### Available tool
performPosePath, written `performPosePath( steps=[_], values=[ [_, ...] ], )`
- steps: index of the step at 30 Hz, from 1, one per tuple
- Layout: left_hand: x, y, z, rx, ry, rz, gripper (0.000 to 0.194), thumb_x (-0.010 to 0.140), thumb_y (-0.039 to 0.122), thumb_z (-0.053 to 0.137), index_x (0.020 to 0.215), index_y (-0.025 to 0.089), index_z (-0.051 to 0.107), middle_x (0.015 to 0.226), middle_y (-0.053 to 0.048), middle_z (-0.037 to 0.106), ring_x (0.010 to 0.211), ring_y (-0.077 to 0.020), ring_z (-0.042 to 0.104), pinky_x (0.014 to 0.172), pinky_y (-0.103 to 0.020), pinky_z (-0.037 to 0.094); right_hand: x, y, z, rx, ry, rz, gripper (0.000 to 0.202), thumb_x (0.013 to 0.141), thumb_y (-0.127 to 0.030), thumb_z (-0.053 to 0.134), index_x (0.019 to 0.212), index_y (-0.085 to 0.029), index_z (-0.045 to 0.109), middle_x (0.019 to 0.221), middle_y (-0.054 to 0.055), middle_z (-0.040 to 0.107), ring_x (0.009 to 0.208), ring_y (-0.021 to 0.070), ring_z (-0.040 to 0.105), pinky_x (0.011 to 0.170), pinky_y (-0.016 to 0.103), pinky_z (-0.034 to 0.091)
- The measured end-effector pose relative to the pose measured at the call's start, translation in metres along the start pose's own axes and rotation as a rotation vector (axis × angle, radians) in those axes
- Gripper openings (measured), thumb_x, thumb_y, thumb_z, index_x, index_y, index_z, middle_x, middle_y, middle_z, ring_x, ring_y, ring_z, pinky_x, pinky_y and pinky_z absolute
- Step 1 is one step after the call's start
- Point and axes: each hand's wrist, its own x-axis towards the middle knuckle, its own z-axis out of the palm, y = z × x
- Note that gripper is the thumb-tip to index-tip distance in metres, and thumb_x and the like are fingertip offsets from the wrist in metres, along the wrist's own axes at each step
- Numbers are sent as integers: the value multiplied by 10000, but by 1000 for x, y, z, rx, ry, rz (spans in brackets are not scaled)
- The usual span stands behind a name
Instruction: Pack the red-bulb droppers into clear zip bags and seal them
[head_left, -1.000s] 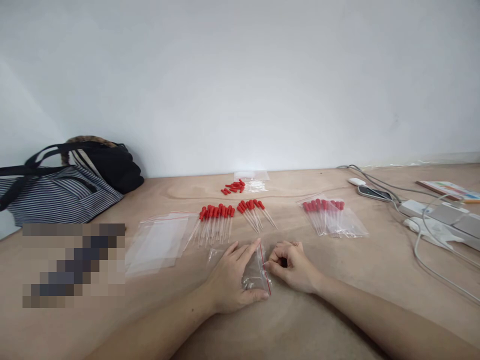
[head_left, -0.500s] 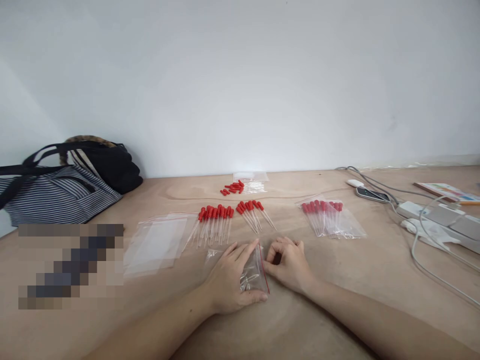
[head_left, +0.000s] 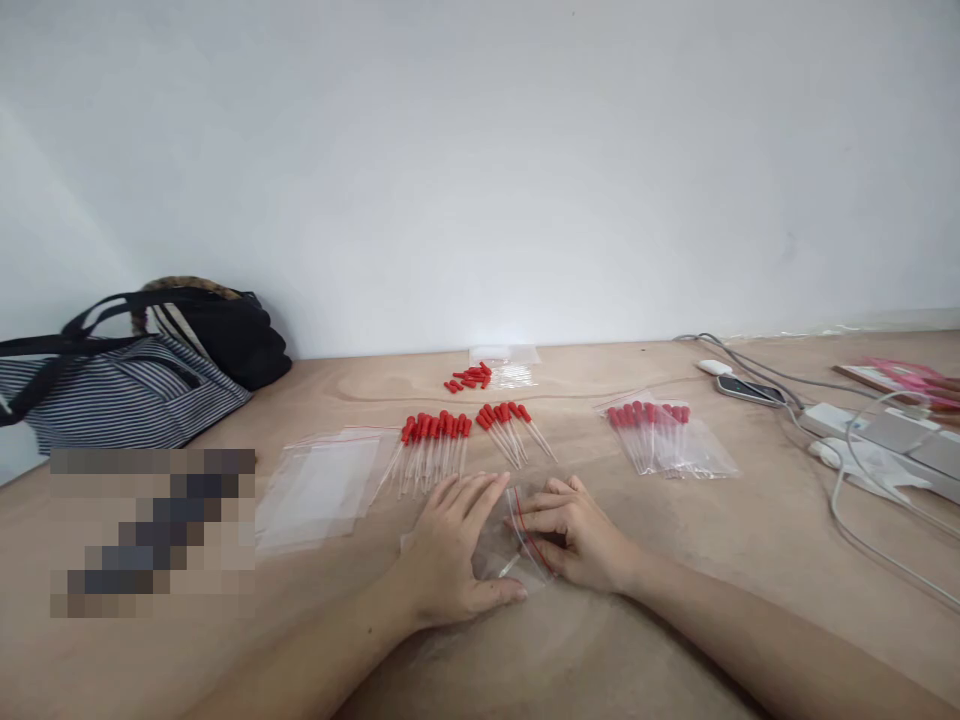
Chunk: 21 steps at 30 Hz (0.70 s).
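A clear zip bag (head_left: 525, 568) with a red seal line lies on the table between my hands. My left hand (head_left: 457, 550) rests flat on its left part, thumb and fingers spread. At the bag's mouth, my right hand (head_left: 574, 535) has its fingers bent around the red-lined edge and pinches it. Beyond my hands are two groups of droppers with red bulbs, a larger one (head_left: 435, 440) on the left and a smaller one (head_left: 514, 425) beside it. Farther right, red-bulbed droppers lie in a clear bag (head_left: 690, 445).
Flat clear bags (head_left: 319, 490) lie left. Loose red bulbs (head_left: 471, 377) and thin clear tubes (head_left: 512, 374) sit near the wall. A striped bag (head_left: 142, 390) stands far left. Cables, a phone-like device (head_left: 750, 390) and a power strip (head_left: 885, 440) occupy the right.
My right hand has closed on the zip bag's mouth, and the bag's red edge has lifted and shifted slightly right. Something pink now shows at the far right.
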Motion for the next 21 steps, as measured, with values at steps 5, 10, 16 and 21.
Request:
performPosePath(
  steps=[5, 10, 16, 21],
  values=[
    [-7, -4, 16, -96, -32, -61, 1120, 548, 739, 569, 1379, 172, 76, 1361, -177, 319, 1217, -376, 317, 975, -558, 269, 0, 2, -1, 22, -59, 4, 246, 812, -320, 509, 1021, -394, 615, 1187, 2, 549, 893, 204, 449, 725, 366, 285],
    [-6, -4, 12, -104, -85, -38, 1038, 613, 678, 580, 1376, 189, 74, 1380, -154, 302, 1251, -342, 279, 1018, -561, 190, 0, 5, -1, 127, -59, 62, 337, 692, -533, 603, 1007, -413, 616, 1258, -4, 492, 966, 238, 420, 793, 419, 281],
    [1, -3, -5, -66, -137, -39, 949, 627, 645, 597, 1352, 189, 189, 1334, -137, 389, 1225, -338, 329, 1022, -561, 178, 3, 10, 2, 149, -44, 69, 509, 624, -547, 658, 1105, -424, 547, 1185, 2, 562, 906, 222, 438, 797, 423, 269],
    [2, -10, 7, -119, -85, -19, 871, 660, 592, 600, 1332, 185, 225, 1295, -134, 427, 1166, -313, 403, 980, -511, 292, 2, 11, 5, 175, -16, 80, 518, 620, -526, 673, 1106, -383, 563, 1121, 31, 606, 938, 234, 446, 827, 444, 251]
  ],
)
